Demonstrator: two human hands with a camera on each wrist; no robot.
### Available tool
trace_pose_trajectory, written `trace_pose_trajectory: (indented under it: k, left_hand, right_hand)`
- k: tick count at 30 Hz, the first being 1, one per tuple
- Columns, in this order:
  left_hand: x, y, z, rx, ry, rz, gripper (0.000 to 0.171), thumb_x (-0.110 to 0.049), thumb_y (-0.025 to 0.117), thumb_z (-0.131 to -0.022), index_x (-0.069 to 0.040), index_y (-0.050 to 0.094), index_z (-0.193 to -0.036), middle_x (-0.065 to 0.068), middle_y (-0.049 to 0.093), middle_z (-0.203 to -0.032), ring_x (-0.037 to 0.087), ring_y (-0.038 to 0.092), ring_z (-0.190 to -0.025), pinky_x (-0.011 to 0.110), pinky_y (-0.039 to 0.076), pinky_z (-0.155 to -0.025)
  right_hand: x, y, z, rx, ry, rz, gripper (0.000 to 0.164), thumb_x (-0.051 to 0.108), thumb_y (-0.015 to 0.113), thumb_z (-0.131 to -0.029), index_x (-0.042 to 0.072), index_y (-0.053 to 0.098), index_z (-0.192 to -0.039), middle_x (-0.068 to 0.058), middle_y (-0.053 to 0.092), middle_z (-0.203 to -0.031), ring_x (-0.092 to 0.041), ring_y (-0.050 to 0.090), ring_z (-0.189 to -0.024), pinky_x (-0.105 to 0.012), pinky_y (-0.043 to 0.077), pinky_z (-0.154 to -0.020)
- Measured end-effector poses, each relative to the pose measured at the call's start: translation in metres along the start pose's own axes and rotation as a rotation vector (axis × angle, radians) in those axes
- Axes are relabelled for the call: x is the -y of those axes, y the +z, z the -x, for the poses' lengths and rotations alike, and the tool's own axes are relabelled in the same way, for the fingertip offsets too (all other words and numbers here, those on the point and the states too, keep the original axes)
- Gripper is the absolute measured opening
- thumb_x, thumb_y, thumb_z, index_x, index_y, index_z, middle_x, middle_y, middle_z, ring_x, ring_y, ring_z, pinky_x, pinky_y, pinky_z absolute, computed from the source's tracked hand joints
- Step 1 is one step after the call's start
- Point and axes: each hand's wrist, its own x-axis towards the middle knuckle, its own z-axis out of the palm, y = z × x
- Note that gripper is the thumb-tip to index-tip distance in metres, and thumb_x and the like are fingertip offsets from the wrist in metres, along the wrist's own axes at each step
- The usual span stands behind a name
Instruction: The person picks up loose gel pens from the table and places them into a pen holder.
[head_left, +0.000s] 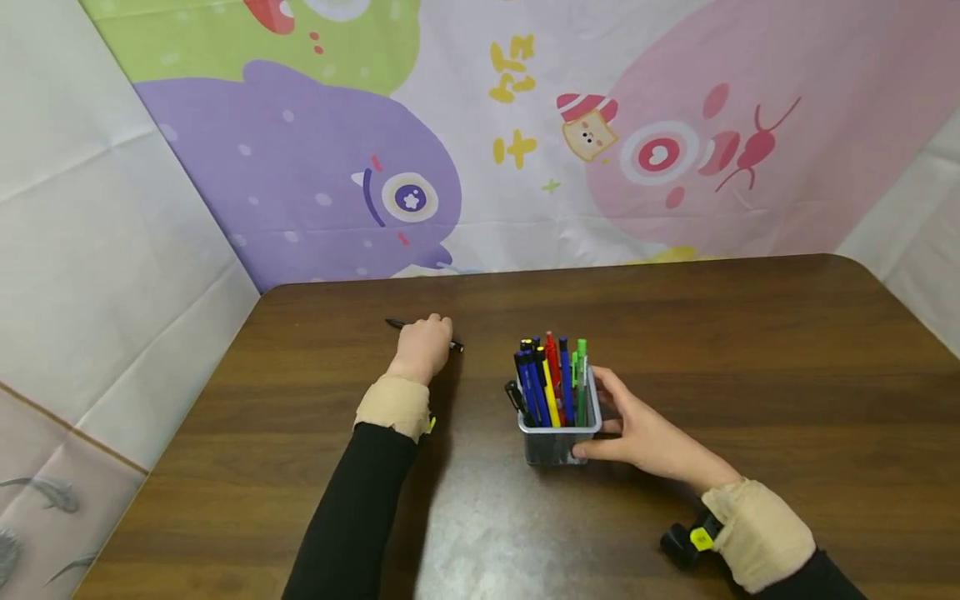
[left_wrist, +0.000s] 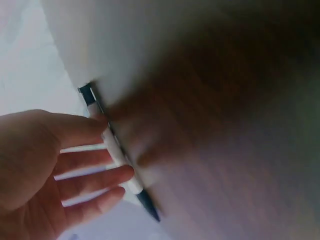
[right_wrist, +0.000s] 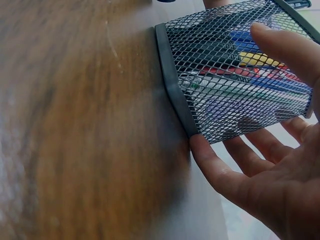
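A pen (left_wrist: pixel 117 152) with a pale barrel and dark ends lies on the brown table, left of centre. My left hand (head_left: pixel 424 346) covers its middle in the head view. In the left wrist view the thumb and fingertips are on the barrel, pinching it. Right of it stands a mesh pen holder (head_left: pixel 551 448) filled with several blue, black, red, yellow and green pens (head_left: pixel 553 383). My right hand (head_left: pixel 645 433) grips this holder from the right, thumb on the near side and fingers along the right side. In the right wrist view a fingertip touches its dark base (right_wrist: pixel 175 95).
The wooden table (head_left: pixel 750 350) has rounded far corners and ends at a patterned cloth backdrop (head_left: pixel 517 208). White cloth (head_left: pixel 112 208) hangs at the left. A small black device (head_left: pixel 681 546) is strapped at my right wrist.
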Motion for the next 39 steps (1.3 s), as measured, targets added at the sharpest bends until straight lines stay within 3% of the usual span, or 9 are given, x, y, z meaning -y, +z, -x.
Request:
trace_pose_trajectory:
  k: [5,10,14,20,27,30,34,37,39]
  left_hand:
    - [-0.006,0.000,0.010,-0.078,0.154,-0.109,0.021,-0.004,0.052,-0.090,0.000,0.056,-0.110,0.016,0.058,-0.102,0.028,0.060,-0.084,0.039,0.051,-0.071]
    - [-0.010,0.002,0.021,-0.158,0.261,-0.098,0.018,0.001,0.056,-0.085,0.000,0.055,-0.103,0.015,0.057,-0.093,0.027,0.059,-0.078,0.037,0.051,-0.067]
    - [-0.011,0.000,0.029,-0.239,0.281,-0.023,0.016,0.003,0.057,-0.082,0.000,0.055,-0.097,0.014,0.057,-0.087,0.027,0.059,-0.075,0.039,0.050,-0.065]
    - [-0.017,-0.020,0.047,-0.450,0.249,0.299,0.013,-0.006,0.060,-0.085,-0.006,0.047,-0.083,0.005,0.051,-0.075,0.024,0.055,-0.064,0.039,0.046,-0.057]
    - [-0.025,-0.057,0.074,-0.732,0.209,0.640,0.012,-0.014,0.059,-0.087,-0.007,0.049,-0.088,0.001,0.055,-0.076,0.011,0.050,-0.065,0.030,0.044,-0.057]
    - [-0.029,-0.073,0.085,-0.901,0.264,0.791,0.013,-0.013,0.060,-0.086,-0.005,0.052,-0.091,0.003,0.058,-0.078,0.010,0.053,-0.069,0.028,0.045,-0.060]
    - [-0.042,-0.091,0.099,-1.084,0.411,1.088,0.015,-0.005,0.061,-0.084,0.002,0.052,-0.093,0.009,0.061,-0.083,0.015,0.058,-0.074,0.029,0.047,-0.067]
    - [-0.053,-0.098,0.106,-1.085,0.514,1.237,0.021,0.001,0.059,-0.083,0.006,0.048,-0.100,0.014,0.062,-0.084,0.019,0.060,-0.074,0.029,0.049,-0.069]
    - [-0.060,-0.098,0.107,-1.033,0.544,1.226,0.029,0.001,0.059,-0.084,0.005,0.045,-0.109,0.014,0.063,-0.083,0.017,0.059,-0.073,0.029,0.049,-0.067]
  right_hand:
    - [0.000,0.000,0.000,-0.003,0.005,0.003,0.083,0.025,0.074,-0.074,0.015,0.022,-0.138,-0.016,0.035,-0.134,-0.029,0.042,-0.116,-0.031,0.047,-0.084]
    - [0.000,-0.001,-0.001,-0.005,0.002,-0.002,0.084,0.025,0.074,-0.074,0.014,0.022,-0.138,-0.016,0.035,-0.133,-0.030,0.042,-0.116,-0.030,0.047,-0.083]
    - [0.000,-0.002,-0.001,-0.007,-0.012,0.015,0.083,0.024,0.074,-0.074,0.014,0.023,-0.138,-0.015,0.036,-0.132,-0.029,0.043,-0.115,-0.031,0.047,-0.083]
    - [0.000,-0.002,0.000,-0.003,0.006,0.008,0.084,0.026,0.074,-0.074,0.014,0.021,-0.139,-0.016,0.034,-0.134,-0.030,0.042,-0.116,-0.032,0.047,-0.083]
    - [-0.001,-0.001,0.000,0.011,0.001,-0.013,0.084,0.026,0.074,-0.074,0.015,0.021,-0.139,-0.016,0.034,-0.134,-0.030,0.043,-0.116,-0.030,0.047,-0.083]
    - [0.000,-0.001,0.000,0.003,-0.003,-0.014,0.084,0.024,0.074,-0.074,0.014,0.021,-0.139,-0.016,0.035,-0.134,-0.030,0.043,-0.115,-0.030,0.048,-0.082]
    - [0.000,0.000,0.000,0.004,-0.005,-0.012,0.084,0.024,0.074,-0.074,0.014,0.021,-0.139,-0.016,0.034,-0.134,-0.030,0.043,-0.116,-0.030,0.048,-0.082]
    - [0.000,0.001,0.000,0.002,-0.006,-0.013,0.084,0.024,0.074,-0.074,0.014,0.022,-0.139,-0.016,0.035,-0.133,-0.030,0.044,-0.115,-0.030,0.048,-0.082]
    - [0.000,0.001,0.000,-0.001,-0.005,-0.012,0.084,0.023,0.074,-0.074,0.014,0.022,-0.138,-0.016,0.035,-0.133,-0.030,0.044,-0.115,-0.030,0.048,-0.082]
